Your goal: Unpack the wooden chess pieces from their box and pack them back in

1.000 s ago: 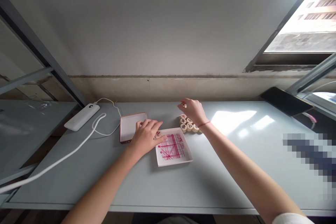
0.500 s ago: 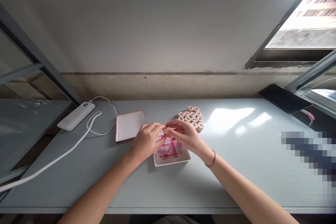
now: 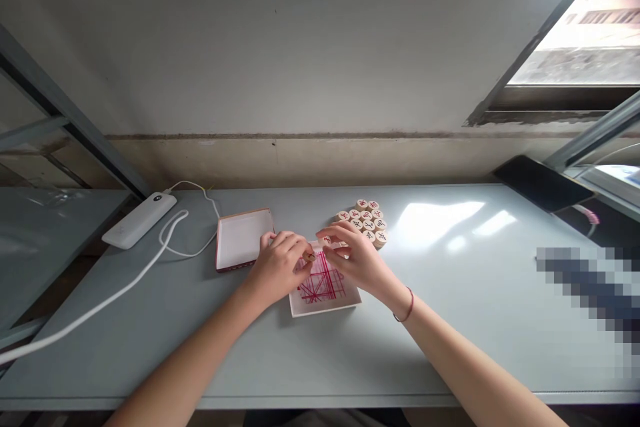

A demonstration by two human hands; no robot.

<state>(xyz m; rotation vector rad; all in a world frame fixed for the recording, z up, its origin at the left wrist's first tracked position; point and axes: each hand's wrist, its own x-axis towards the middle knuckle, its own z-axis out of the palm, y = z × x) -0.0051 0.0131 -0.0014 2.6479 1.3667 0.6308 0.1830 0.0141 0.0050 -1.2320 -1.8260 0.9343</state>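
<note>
My left hand point(image 3: 281, 263) is closed over the left side of an open white box point(image 3: 327, 311), pinching a small wooden piece point(image 3: 311, 257) seen edge-on. Between the thumb and fingers of my right hand point(image 3: 355, 257) is a Chinese chess piece point(image 3: 327, 241) with a red character on its face. The two hands are slightly apart. Inside the box lies a sheet with red grid lines point(image 3: 320, 283), partly covered by my fingers. Just beyond my right hand, several round Chinese chess pieces point(image 3: 369, 216) stand in close rows, marked in red or black.
Left of the box lies a shallow box lid point(image 3: 243, 240), inside up. A white power bank point(image 3: 140, 219) with a white cable point(image 3: 135, 283) rests farther left on the grey table point(image 3: 425, 327). A dark flat object point(image 3: 543, 185) leans at the back right, near the metal frame.
My hands, touching at the fingertips before, have drawn apart. A piece now shows in each hand. The whole view has shifted slightly.
</note>
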